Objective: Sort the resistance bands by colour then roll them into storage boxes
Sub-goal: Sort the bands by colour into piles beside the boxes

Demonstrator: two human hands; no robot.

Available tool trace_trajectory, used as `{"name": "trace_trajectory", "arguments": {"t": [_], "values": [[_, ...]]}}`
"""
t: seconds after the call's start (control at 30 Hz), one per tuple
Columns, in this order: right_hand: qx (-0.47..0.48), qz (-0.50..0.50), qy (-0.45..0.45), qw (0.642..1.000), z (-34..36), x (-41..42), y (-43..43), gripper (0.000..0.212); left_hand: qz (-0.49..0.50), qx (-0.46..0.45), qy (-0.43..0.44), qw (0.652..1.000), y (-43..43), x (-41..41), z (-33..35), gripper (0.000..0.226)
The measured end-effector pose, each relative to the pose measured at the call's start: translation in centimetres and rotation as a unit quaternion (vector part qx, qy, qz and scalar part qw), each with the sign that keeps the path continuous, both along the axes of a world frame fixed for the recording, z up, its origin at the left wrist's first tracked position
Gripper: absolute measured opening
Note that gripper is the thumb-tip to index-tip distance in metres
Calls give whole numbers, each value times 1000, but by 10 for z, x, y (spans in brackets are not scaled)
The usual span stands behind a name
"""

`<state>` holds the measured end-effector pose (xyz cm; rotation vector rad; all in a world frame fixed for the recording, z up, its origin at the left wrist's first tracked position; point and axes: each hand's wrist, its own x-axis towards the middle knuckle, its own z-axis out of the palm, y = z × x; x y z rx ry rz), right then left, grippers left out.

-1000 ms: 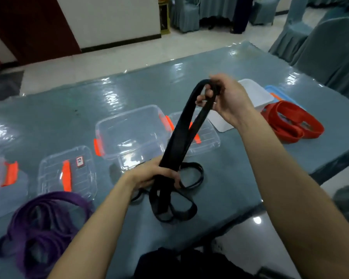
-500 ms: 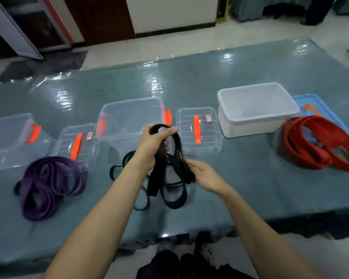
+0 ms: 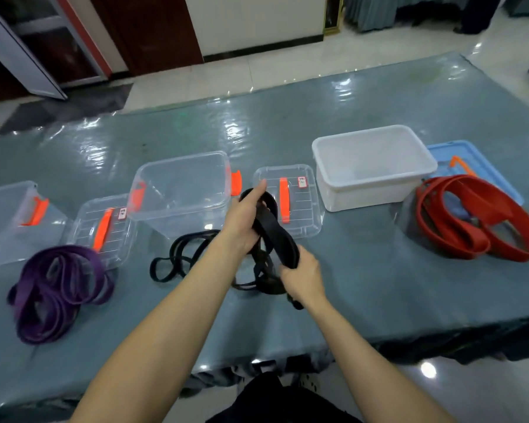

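Three colour groups are seen laid apart on the table [image 3: 348,111], so sorting is judged done: purple bands [image 3: 58,288] far left of the grips, red bands [image 3: 477,218] far right, thin black bands [image 3: 177,257] just left of the left grip. No band is seen inside the clear box [image 3: 180,187] beyond the left grip, the white box [image 3: 373,166] beyond the right grip, or the far-left clear box [image 3: 3,221], so rolling and storing appear wholly left to do. A wide black band [image 3: 275,236] is held above the table between both grips. The left grip [image 3: 242,221] is clamped round its upper fold; the right grip [image 3: 303,276] is closed round its lower part. Its long axis is slanted from far-left to near-right, the looped end pointed away toward a clear lid [image 3: 287,199], with slack hung beneath.
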<state>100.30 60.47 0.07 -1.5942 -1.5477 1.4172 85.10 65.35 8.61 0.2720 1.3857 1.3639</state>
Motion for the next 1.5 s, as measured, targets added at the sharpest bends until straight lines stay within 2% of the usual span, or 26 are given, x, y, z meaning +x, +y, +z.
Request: {"name": "trace_trajectory", "arguments": {"t": [0.1,0.2,0.27,0.33,0.4,0.47,0.53,0.6,0.67,0.77,0.8,0.9,0.93,1.0,1.03,1.1,1.17,1.27,1.33,1.43,1.5], "values": [[15,-29,6,999,-3,19,12,23,-161,-26,140,977,-1,-28,-8,73],[29,-64,4,998,-4,32,22,37,-265,-98,303,910,-17,-50,-30,92],[34,-61,-5,998,-5,36,28,34,-261,-131,410,864,-30,-60,-57,86],[39,-48,-22,998,-6,37,33,28,-249,-133,493,823,-49,-64,-93,59],[46,-41,-32,998,-3,34,36,27,-250,-161,576,761,-75,-63,-126,41],[51,-48,-30,997,3,29,42,23,-249,-231,616,711,-101,-61,-147,46],[65,-52,-26,996,14,22,51,20,-256,-286,619,685,-118,-61,-156,55],[84,-54,-21,995,29,12,62,19,-266,-285,635,667,-126,-68,-159,54],[107,-65,8,992,42,1,73,15,-251,-249,639,683,-127,-81,-157,38],[132,-106,46,984,53,-12,88,10,-153,-227,612,742,-134,-104,-145,11],[135,-123,53,982,50,-15,91,8,-113,-238,613,745,-139,-111,-143,10],[112,-132,26,985,24,-20,88,23,-47,-312,639,702,-158,-120,-147,16],[100,-95,-21,990,8,-20,85,34,-49,-329,614,716,-164,-119,-150,29],[68,38,-194,978,-28,-20,74,66,-90,-350,526,770,-170,-111,-155,75],[58,92,-275,955,-44,-19,67,83,-123,-361,503,775,-171,-105,-157,97],[99,128,-331,930,-71,-14,50,107,-166,-370,522,750,-170,-91,-159,118],[171,157,-324,917,-89,-11,36,105,-141,-345,550,748,-167,-84,-159,110],[205,230,-340,889,-97,-13,31,90,-97,-270,526,801,-155,-86,-156,77],[184,240,-335,892,-92,-20,32,85,-35,-229,517,824,-144,-94,-148,62],[164,227,-349,894,-91,-26,32,78,83,-160,545,819,-131,-108,-131,57],[147,226,-356,895,-95,-24,33,72,59,-152,558,813,-128,-113,-128,56]]}}
